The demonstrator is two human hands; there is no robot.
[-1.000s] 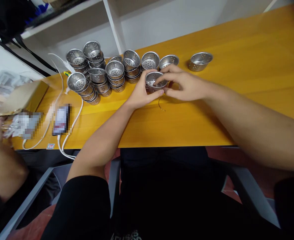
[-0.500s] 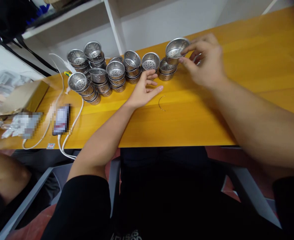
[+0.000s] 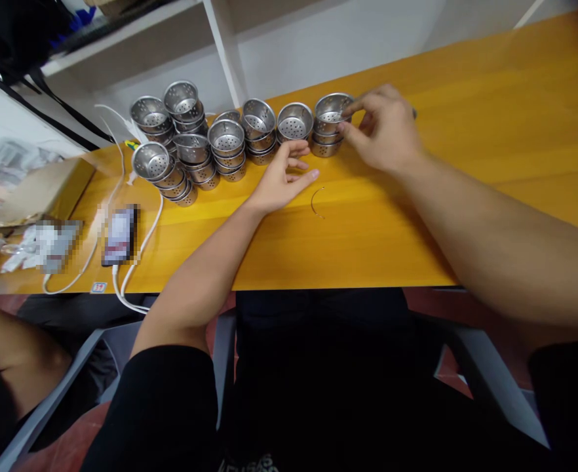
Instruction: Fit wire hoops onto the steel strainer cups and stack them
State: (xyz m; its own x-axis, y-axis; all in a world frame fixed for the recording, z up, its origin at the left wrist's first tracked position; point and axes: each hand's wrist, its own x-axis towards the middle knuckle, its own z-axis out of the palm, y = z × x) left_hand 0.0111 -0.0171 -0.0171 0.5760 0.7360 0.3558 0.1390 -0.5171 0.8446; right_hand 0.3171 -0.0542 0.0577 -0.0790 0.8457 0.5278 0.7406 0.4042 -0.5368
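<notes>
My right hand (image 3: 385, 128) pinches the rim of a perforated metal cup (image 3: 332, 115), which sits on top of the rightmost stack. Its thumb is outside the near wall, the fingers at the far rim. My left hand (image 3: 284, 178) rests on the table, palm turned inward and fingers apart, holding nothing. Just beyond its fingertips stands another perforated cup (image 3: 295, 123). More stacks of the same cups, such as the front left stack (image 3: 152, 161) and the middle stack (image 3: 227, 139), stand to the left. A thin curved wire (image 3: 313, 203) lies right of my left thumb.
The yellow table (image 3: 367, 242) runs along a white shelf unit (image 3: 223, 52). At the left are a phone (image 3: 120, 236) with white cables, a cardboard box (image 3: 48, 190) and plastic bags (image 3: 23, 249). A neighbouring person's arm (image 3: 18, 347) shows at the lower left.
My right hand has moved left and down with the cup, bringing it from a tilt above the rightmost stack to level on it. My left hand has stayed in place.
</notes>
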